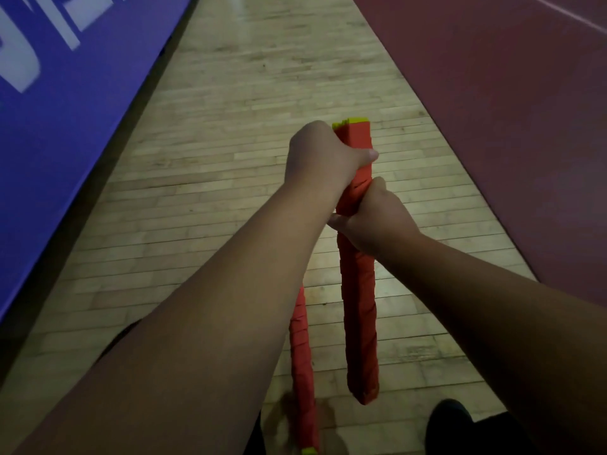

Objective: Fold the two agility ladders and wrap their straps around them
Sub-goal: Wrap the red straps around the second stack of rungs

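A folded agility ladder (359, 323), wound in red strap with yellow rung ends showing at its top, hangs upright in front of me. My left hand (323, 156) grips its upper part, thumb across the red strap. My right hand (374, 218) grips the bundle just below, fingers curled round it. A second wrapped red ladder (302, 372) with a yellow end at the bottom runs alongside to the left, lower down; its upper part is hidden behind my left forearm, so I cannot tell what holds it.
Pale wooden plank floor (230, 159) runs ahead. A blue padded wall (65, 110) with white lettering lines the left side. A dark red floor area (492, 110) lies to the right. A dark shoe (450, 425) shows at the lower right.
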### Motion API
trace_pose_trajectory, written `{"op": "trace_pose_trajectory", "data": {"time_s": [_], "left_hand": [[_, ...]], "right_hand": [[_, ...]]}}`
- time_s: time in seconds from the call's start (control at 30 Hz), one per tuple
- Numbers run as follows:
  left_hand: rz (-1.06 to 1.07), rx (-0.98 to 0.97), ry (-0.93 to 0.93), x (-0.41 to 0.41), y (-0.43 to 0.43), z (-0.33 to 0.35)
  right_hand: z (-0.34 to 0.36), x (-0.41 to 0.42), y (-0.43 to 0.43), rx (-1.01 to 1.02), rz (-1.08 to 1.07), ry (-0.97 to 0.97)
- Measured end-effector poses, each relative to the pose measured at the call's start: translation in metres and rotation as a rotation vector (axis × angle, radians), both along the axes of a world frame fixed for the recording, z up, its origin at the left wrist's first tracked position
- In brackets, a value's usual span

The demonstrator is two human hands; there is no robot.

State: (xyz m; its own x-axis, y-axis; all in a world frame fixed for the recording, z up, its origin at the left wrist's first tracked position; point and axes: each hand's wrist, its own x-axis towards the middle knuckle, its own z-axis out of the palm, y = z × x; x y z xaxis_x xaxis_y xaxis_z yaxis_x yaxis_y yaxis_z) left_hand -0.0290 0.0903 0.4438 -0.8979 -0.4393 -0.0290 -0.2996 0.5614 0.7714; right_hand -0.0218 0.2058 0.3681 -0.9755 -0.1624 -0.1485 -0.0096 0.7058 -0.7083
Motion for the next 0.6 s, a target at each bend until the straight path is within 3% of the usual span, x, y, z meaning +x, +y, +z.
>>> {"op": "trace_pose_trajectory", "data": {"time_s": [0.33,0.6], "left_hand": [[0.057,0.153,-0.091,-0.001,-0.041,0.004],[-0.073,0.235,-0.077,0.024,-0.083,0.009]], "right_hand": [[0.007,0.015,-0.025,-0.016,0.055,0.023],[0.014,0.02,-0.047,-0.36,0.098,-0.177]]}}
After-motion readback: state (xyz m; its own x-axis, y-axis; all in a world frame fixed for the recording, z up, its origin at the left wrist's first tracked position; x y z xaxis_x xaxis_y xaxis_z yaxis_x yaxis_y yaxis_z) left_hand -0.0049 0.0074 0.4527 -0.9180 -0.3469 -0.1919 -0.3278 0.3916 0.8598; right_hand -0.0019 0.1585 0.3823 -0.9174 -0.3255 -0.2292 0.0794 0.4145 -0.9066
